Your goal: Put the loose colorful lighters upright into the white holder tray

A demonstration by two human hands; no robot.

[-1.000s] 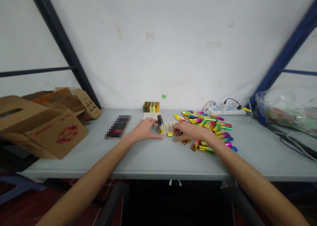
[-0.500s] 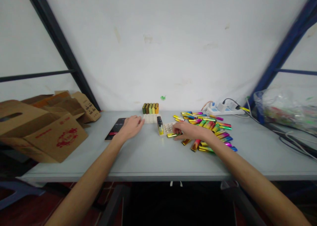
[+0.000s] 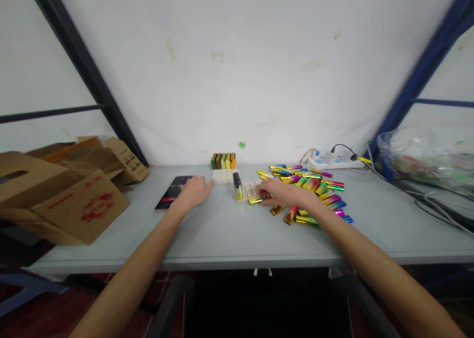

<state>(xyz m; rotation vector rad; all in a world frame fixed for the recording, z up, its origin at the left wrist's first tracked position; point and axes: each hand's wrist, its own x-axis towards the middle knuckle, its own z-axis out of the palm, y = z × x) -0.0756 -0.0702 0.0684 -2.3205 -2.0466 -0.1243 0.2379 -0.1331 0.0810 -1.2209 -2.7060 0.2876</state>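
My right hand [image 3: 277,192] is closed with its fingertips on a shiny gold tube [image 3: 255,200], low over the grey table. The far end of that tube is hidden by the fingers. Just left of it, a white tray with holes [image 3: 251,188] has a row of black-topped yellow pieces [image 3: 237,187] standing upright along its left side. A pile of metallic, many-coloured tubes [image 3: 313,185] lies under and beyond my right hand. My left hand [image 3: 195,192] rests with fingers apart, holding nothing, beside a dark phone [image 3: 171,193] that it partly covers.
Behind the hands is a second white holed tray [image 3: 224,176], with upright green-to-orange pieces [image 3: 223,161] against the wall. Cardboard boxes [image 3: 74,194] crowd the left end. A power strip [image 3: 331,160], cables and a clear plastic bag [image 3: 425,155] occupy the right.
The view has shifted slightly. Both hands stay in nearly the same places, my right hand still at the gold tube and my left hand beside the phone.
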